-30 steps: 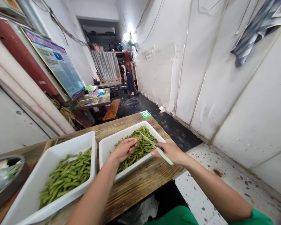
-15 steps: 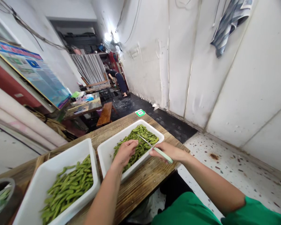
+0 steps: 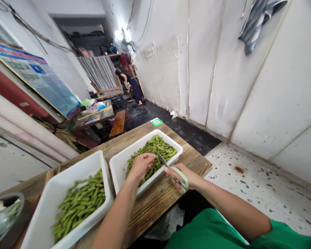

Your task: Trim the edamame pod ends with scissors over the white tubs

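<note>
My right hand (image 3: 184,174) grips a pair of scissors (image 3: 180,178) by their pale green handles, the metal blades pointing up and left over the near rim of a white tray. In that tray (image 3: 116,165) lies a heap of green edamame pods (image 3: 157,145). Close to the blade tips, my left hand (image 3: 143,165) is closed in a pinch above the pods; whatever sits between its fingertips is too small to make out. To the left stands a second white tray (image 3: 45,193), holding more edamame pods (image 3: 80,204).
Both trays rest on a wooden table (image 3: 150,216) with a green QR-code card (image 3: 156,121) at its far corner. A dark bin (image 3: 22,218) holding plastic and scraps is at lower left. Farther back are a bench (image 3: 118,123), a cluttered table (image 3: 100,114) and a bent-over person (image 3: 133,86).
The scissors have turned in my right hand, so both handle loops now show and the blades sit slightly lower. My left hand has shifted slightly right. The distant person has straightened a little.
</note>
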Demonstrator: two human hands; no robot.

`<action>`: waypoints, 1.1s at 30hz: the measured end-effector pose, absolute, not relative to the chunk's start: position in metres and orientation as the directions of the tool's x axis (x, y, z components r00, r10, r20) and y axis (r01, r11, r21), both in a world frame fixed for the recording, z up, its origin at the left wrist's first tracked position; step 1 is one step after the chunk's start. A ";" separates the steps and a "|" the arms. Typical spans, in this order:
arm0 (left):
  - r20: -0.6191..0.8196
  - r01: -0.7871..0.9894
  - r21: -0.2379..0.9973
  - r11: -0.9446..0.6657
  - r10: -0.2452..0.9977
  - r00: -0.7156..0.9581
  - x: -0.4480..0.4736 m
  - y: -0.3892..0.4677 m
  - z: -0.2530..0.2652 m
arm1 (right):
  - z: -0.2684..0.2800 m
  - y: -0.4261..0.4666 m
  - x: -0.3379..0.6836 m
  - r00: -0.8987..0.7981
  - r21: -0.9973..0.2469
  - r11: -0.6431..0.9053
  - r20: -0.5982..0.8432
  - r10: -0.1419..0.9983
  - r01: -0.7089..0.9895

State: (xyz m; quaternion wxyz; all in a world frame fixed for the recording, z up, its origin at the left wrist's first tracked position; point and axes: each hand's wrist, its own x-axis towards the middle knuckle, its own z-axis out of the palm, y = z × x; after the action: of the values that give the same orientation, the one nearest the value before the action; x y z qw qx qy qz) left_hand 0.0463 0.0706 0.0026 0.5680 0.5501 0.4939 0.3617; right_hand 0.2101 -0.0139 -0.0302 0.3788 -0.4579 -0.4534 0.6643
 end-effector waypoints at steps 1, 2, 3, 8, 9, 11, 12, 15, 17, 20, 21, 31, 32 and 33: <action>-0.185 0.125 0.980 0.157 0.949 0.254 0.046 0.071 0.002 | -0.032 -0.014 0.209 -0.298 -0.947 -0.307 -0.267 0.916 -0.097; -0.203 0.116 0.977 0.178 0.946 0.254 0.045 0.071 0.002 | -0.032 -0.014 0.209 -0.305 -0.944 -0.312 -0.269 0.914 -0.103; -0.216 0.105 0.975 0.195 0.943 0.251 0.045 0.072 0.002 | -0.032 -0.014 0.209 -0.312 -0.942 -0.318 -0.273 0.910 -0.104; -0.206 0.029 0.978 0.205 0.953 0.221 0.044 0.074 0.002 | -0.011 -0.003 0.217 -0.356 -0.941 -0.338 -0.310 0.882 -0.019; -0.190 0.003 0.981 0.193 0.960 0.208 0.044 0.075 0.003 | -0.003 0.003 0.220 -0.373 -0.942 -0.334 -0.321 0.870 0.031; -0.146 -0.069 0.985 0.159 0.975 0.167 0.044 0.077 0.004 | 0.015 0.018 0.225 -0.424 -0.939 -0.314 -0.344 0.838 0.142; -0.116 -0.112 0.985 0.132 0.984 0.137 0.044 0.079 0.006 | 0.024 0.026 0.227 -0.407 -0.929 -0.308 -0.367 0.837 0.204; -0.024 -0.208 0.978 0.027 1.000 0.017 0.043 0.082 0.008 | 0.044 0.049 0.224 -0.446 -0.933 -0.243 -0.342 0.827 0.265; 0.024 -0.194 0.980 -0.035 0.998 -0.057 0.042 0.083 0.008 | 0.048 0.058 0.218 -0.463 -0.933 -0.231 -0.339 0.819 0.275; 0.054 -0.131 0.989 -0.067 0.993 -0.105 0.041 0.083 0.008 | 0.044 0.062 0.210 -0.488 -0.931 -0.239 -0.349 0.800 0.275; 0.052 -0.128 0.990 -0.066 0.993 -0.108 0.041 0.083 0.008 | 0.042 0.061 0.209 -0.487 -0.931 -0.234 -0.348 0.801 0.281; -0.118 -0.136 0.983 0.121 0.993 0.030 0.043 0.085 0.003 | 0.042 0.064 0.237 -0.462 -0.822 0.037 -0.282 0.841 0.568; -0.120 -0.147 0.981 0.126 0.992 0.047 0.043 0.085 0.004 | 0.043 0.064 0.238 -0.454 -0.780 0.101 -0.250 0.855 0.618; -0.117 -0.158 0.979 0.127 0.991 0.069 0.043 0.085 0.005 | 0.044 0.063 0.239 -0.447 -0.730 0.164 -0.211 0.869 0.663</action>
State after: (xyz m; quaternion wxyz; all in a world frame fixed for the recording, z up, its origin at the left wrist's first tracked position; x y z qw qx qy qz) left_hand 0.0431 0.0848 0.0045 0.5835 0.4407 0.4722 0.4923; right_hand 0.2389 0.0633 0.0444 0.1292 -0.5095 -0.7519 0.3979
